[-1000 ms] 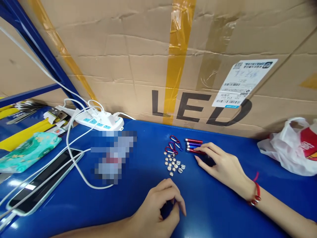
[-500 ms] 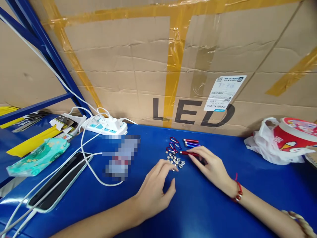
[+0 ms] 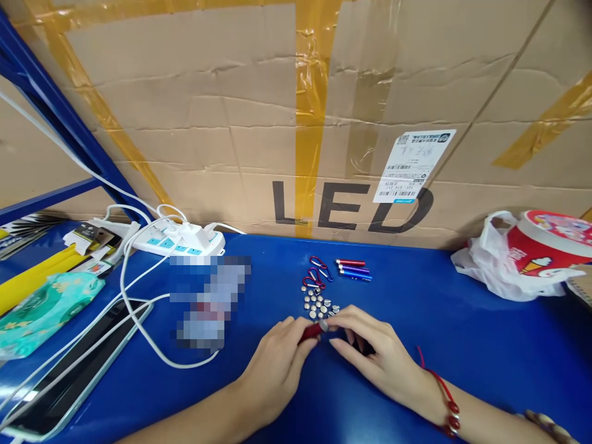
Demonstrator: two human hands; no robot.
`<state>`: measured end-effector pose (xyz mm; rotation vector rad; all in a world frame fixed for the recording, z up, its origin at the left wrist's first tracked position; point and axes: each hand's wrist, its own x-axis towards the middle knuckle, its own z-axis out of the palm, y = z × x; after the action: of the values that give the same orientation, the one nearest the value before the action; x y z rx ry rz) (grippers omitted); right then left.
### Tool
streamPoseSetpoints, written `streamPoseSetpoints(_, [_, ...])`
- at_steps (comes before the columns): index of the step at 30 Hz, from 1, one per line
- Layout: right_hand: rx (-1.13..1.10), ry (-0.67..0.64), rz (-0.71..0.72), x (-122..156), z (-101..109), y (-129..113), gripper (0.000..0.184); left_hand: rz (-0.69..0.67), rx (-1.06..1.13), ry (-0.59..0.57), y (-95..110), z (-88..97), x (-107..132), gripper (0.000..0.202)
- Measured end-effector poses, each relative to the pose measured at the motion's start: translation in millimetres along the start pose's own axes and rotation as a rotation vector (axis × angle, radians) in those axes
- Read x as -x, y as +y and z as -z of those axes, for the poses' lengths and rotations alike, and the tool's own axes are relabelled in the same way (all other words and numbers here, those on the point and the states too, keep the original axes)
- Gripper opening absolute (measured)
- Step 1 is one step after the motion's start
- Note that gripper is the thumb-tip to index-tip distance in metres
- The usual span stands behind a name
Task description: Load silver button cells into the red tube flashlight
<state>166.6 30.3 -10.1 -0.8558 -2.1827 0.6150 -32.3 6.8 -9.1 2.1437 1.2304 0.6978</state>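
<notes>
My left hand is closed around a slim red metal penlight, whose silver end points right. At that end my right hand has its fingers apart, the index fingertip against or very near the silver part, the thumb below it. Just beyond both hands lie several small silver button cells in a loose group. Behind the cells are red and blue carabiner clips. Another red penlight and blue ones lie side by side to the right of the clips.
A white power strip with cables stands against the cardboard box. At left lie a phone, a green tissue pack and yellow packaging. A red bucket in a white plastic bag stands at right on the blue table.
The red penlight has left the table beside the other penlights and passed from my right hand to my left. Both hands have come together in front of the button cells.
</notes>
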Motion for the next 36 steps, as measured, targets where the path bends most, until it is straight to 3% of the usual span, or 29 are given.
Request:
streamPoseSetpoints(4, [0.151, -0.086, 0.017, -3.5, 2.0, 3.0, 0.026, 0.129, 0.288, 0.071, 0.6, 3.6, -3.4, 0.020])
streamPoseSetpoints(10, [0.271, -0.229, 0.046, -3.5, 2.6, 6.0, 0.031, 0.231, 0.382, 0.012, 7.3, 7.2, -3.9, 0.026])
streamPoseSetpoints(18, [0.215, -0.135, 0.034, -1.9, 1.7, 8.6, 0.024, 0.176, 0.401, 0.001, 4.9, 7.5, -4.1, 0.030])
streamPoseSetpoints(26, [0.169, -0.088, 0.018, -0.2, 1.7, 12.2, 0.015, 0.040, 0.296, 0.009, 0.6, 5.1, -2.8, 0.018])
streamPoseSetpoints(32, [0.114, -0.100, -0.046, -4.1, 4.2, 10.0, 0.011, 0.009, 0.251, 0.006, 1.2, 3.8, -4.0, 0.017])
streamPoseSetpoints(36, [0.130, -0.097, -0.007, -3.8, 4.3, 9.8, 0.011, -0.010, 0.213, 0.009, 3.1, 4.3, -5.7, 0.016])
